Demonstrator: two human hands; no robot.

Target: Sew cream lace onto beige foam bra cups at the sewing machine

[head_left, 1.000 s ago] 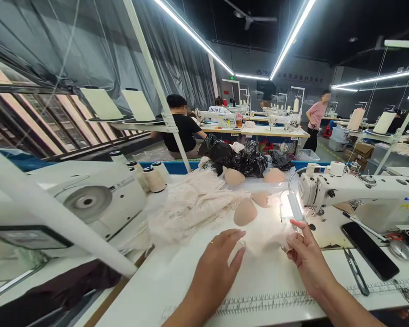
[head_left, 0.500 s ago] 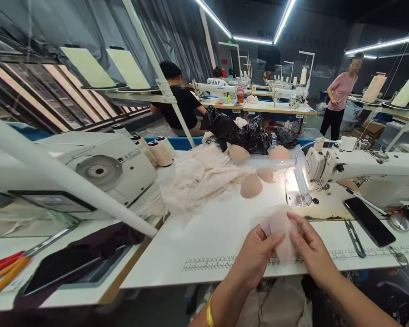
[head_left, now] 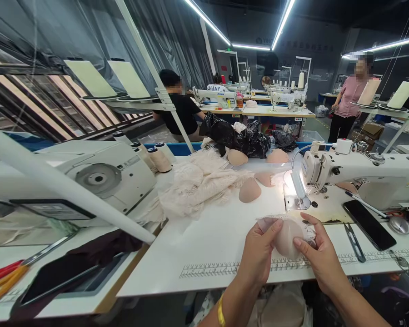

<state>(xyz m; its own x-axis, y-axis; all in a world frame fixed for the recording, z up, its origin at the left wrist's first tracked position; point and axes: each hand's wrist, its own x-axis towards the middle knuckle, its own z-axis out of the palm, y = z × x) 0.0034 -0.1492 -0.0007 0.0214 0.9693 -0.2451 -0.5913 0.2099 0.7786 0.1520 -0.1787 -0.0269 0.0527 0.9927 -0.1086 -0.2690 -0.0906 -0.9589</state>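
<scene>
A beige cup piece with sheer, lace-edged fabric (head_left: 289, 240) is held between both hands above the table's front edge. My left hand (head_left: 261, 247) pinches its left side, thumb on top. My right hand (head_left: 318, 254) grips the right side, its thumb pressed on the cup and its index finger raised. Just beyond them is the lit needle area of a white sewing machine (head_left: 361, 170). Two beige cups, one nearer (head_left: 250, 190) and one behind (head_left: 265, 179), lie on the white table (head_left: 204, 240), beside a heap of cream lace fabric (head_left: 194, 186).
Right of my hands lie thread snips (head_left: 354, 242) and a black phone (head_left: 368, 225). A printed ruler (head_left: 211, 270) runs along the front edge. Another machine (head_left: 105, 175) and orange-handled scissors (head_left: 7, 281) are at left. Black bags (head_left: 254, 140) and seated and standing people are beyond.
The held piece has turned and spread, showing the cup and lace edge. My right hand has shifted slightly right, its fingers wider. The standing person has moved right.
</scene>
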